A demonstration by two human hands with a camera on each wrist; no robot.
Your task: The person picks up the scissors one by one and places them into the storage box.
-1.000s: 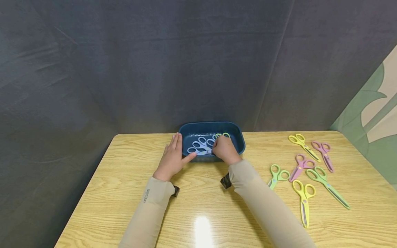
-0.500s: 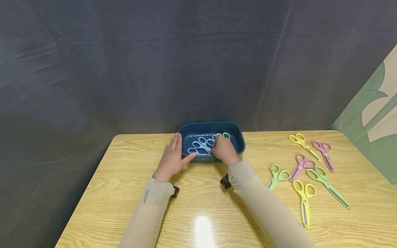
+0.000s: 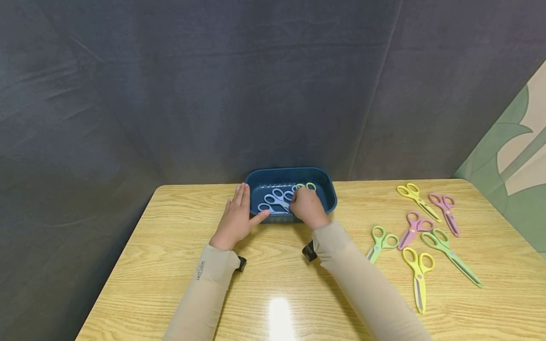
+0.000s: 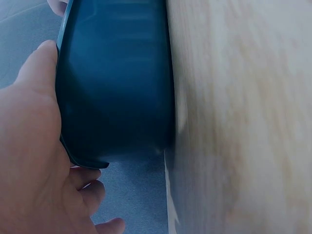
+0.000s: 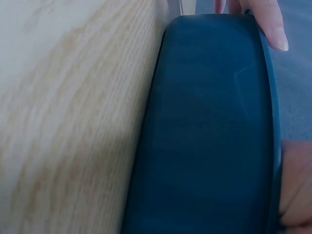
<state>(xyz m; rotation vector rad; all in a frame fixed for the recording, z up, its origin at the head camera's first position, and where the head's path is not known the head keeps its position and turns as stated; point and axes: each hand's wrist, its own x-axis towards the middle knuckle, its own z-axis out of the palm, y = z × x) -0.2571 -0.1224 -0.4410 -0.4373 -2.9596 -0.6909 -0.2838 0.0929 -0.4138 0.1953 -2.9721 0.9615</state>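
Observation:
A dark blue plastic bin (image 3: 273,174) stands at the table's far edge with several scissors in it. Light blue scissors (image 3: 277,199) lie on the left; green scissors handles (image 3: 311,186) show beyond my right hand. My left hand (image 3: 236,217) rests against the bin's left front corner, fingers straight along the side, thumb over the front rim. The left wrist view has the bin's front wall (image 4: 117,83) beside that thumb. My right hand (image 3: 308,207) reaches inside with curled fingers, gripping scissors low in the bin. Its fingertips and the blades are hidden.
On the table's right lie yellow scissors (image 3: 419,277), pink scissors (image 3: 444,213) and longer green scissors (image 3: 451,255), with several others among them. A dark grey curtain (image 3: 273,94) hangs behind the table. Bare wood (image 3: 264,274) lies between my forearms.
The right hand shifts very slightly left inside the bin, and the blue scissors near its fingers stir a little. The left hand and the scissors on the table stay put.

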